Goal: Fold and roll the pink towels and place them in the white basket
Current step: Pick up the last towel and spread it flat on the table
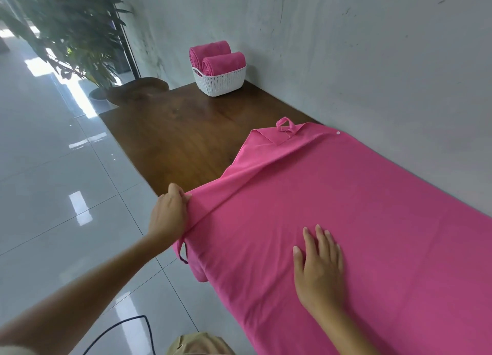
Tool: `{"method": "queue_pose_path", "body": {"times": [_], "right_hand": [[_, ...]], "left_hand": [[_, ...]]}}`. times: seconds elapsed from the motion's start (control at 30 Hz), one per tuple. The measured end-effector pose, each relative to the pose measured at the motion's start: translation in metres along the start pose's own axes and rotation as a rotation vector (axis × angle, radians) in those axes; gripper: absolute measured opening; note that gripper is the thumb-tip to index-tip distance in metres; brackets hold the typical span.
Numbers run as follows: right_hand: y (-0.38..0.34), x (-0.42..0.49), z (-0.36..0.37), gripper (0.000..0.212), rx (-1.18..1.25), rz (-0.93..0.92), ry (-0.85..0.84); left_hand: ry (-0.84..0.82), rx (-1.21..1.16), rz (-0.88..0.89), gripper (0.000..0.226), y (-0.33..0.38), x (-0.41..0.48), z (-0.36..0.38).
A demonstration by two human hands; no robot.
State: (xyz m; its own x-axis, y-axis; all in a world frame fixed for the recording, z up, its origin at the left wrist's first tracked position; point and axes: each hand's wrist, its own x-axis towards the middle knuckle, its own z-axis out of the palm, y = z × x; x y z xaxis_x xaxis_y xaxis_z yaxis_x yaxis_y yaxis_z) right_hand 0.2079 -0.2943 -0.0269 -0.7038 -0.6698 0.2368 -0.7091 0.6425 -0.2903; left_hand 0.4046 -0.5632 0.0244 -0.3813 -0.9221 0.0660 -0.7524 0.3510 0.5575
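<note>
Where the pink towel (332, 208) lies: spread flat on the wooden table (173, 131) beside the wall, near edge hanging over the side
Left hand (169, 213): fingers clamped on the towel's folded edge
Right hand (319, 264): fingers straight and apart, pressing flat on the cloth
Risk: a skewed fold, likely if the left pull drags cloth under a light palm
Long axis: along the wall, far end pointing toward the white basket (219, 83)
</note>
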Motion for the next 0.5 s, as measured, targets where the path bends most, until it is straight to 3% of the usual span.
{"method": "queue_pose_path", "body": {"times": [0.17,0.5], "right_hand": [[-0.001,-0.003,-0.003,0.063,-0.07,-0.001,-0.029],[-0.003,-0.004,-0.011,0.069,-0.07,0.052,-0.112]], "left_hand": [[-0.056,-0.087,0.01,0.018,-0.022,0.062,-0.021],[-0.089,0.213,0.276,0.024,-0.056,0.163,-0.048]]}}
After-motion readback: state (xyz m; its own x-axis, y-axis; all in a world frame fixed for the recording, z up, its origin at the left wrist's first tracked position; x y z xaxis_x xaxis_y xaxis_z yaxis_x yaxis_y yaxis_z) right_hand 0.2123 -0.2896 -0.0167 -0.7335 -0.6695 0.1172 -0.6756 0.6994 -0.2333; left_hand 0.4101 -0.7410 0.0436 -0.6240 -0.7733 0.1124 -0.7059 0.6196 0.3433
